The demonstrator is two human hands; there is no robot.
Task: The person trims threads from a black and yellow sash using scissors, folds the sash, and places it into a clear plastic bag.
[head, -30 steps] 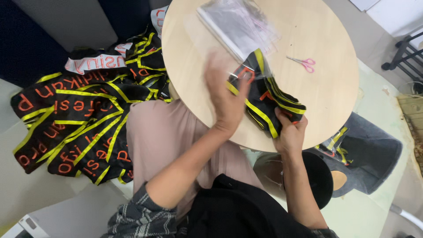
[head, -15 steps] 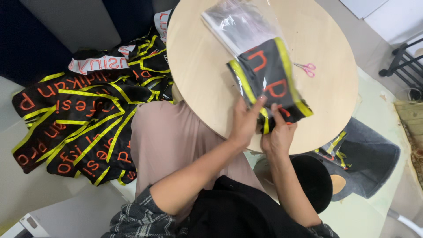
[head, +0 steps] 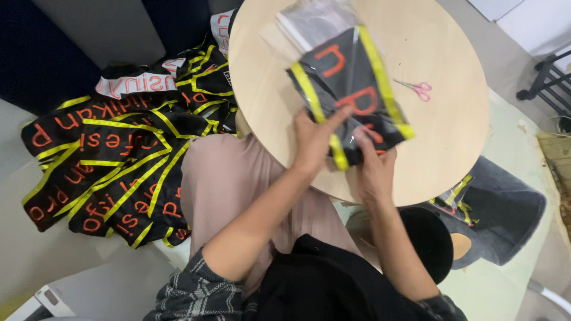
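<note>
Both hands, left (head: pixel 314 139) and right (head: pixel 373 161), fingers clamped on its near edge, have spread the folded black cloth (head: pixel 348 89) flatter across the table (head: pixel 452 137) since a moment ago.

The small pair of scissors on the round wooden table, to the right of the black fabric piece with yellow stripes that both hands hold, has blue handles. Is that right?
Not quite: the head view shows the small pair of scissors has pink handles, not blue. The rest holds: it lies on the round wooden table, right of the black fabric piece with yellow stripes held by the left hand and right hand.
</note>
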